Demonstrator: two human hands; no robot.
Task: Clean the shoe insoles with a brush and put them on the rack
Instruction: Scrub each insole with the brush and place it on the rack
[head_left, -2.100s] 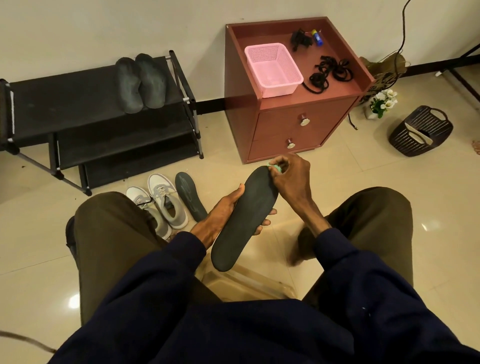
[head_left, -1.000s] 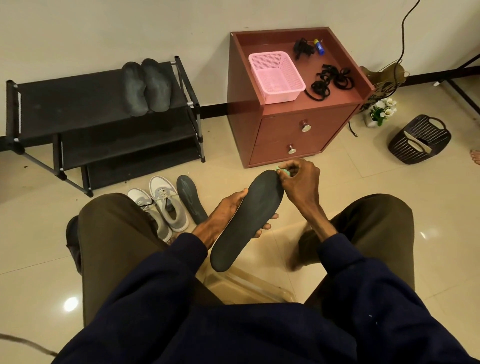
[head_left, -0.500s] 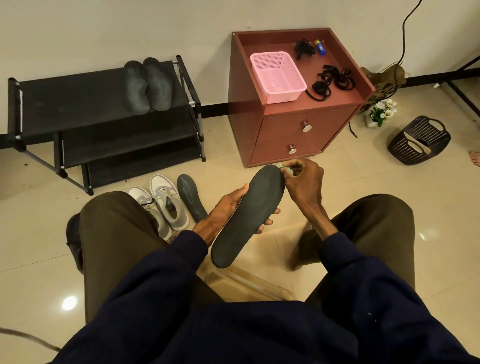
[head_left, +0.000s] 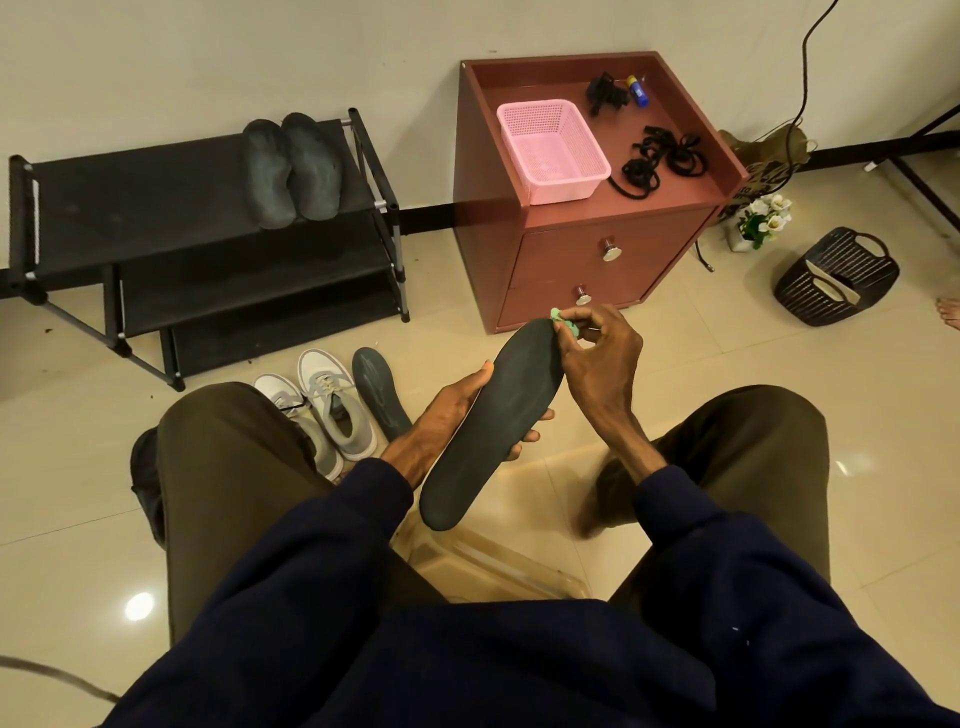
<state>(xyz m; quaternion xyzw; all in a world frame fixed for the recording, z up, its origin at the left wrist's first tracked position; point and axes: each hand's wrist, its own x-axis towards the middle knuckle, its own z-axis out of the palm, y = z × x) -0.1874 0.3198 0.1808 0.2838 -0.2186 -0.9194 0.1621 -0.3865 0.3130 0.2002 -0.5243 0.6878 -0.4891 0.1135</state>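
Note:
A long dark insole (head_left: 496, 415) is tilted between my knees, toe end away from me. My left hand (head_left: 441, 415) grips it from underneath at the middle, thumb on its left edge. My right hand (head_left: 597, 358) pinches a small green brush (head_left: 563, 323) against the insole's far tip. Two dark insoles (head_left: 293, 169) lie side by side on the top shelf of the black shoe rack (head_left: 156, 208) at the left. Another grey insole (head_left: 379, 392) lies on the floor beside a pair of grey sneakers (head_left: 324, 415).
A reddish cabinet (head_left: 597, 249) stands beyond my hands, carrying a pink basket (head_left: 550, 150) and black laces (head_left: 657, 163). A black basket (head_left: 836, 275) and a small flower pot (head_left: 758, 221) sit on the floor at the right. A clear plastic tub (head_left: 493, 566) lies under my hands.
The right hand with the brush has made small moves around the insole's far tip. The left hand keeps the insole in about the same place.

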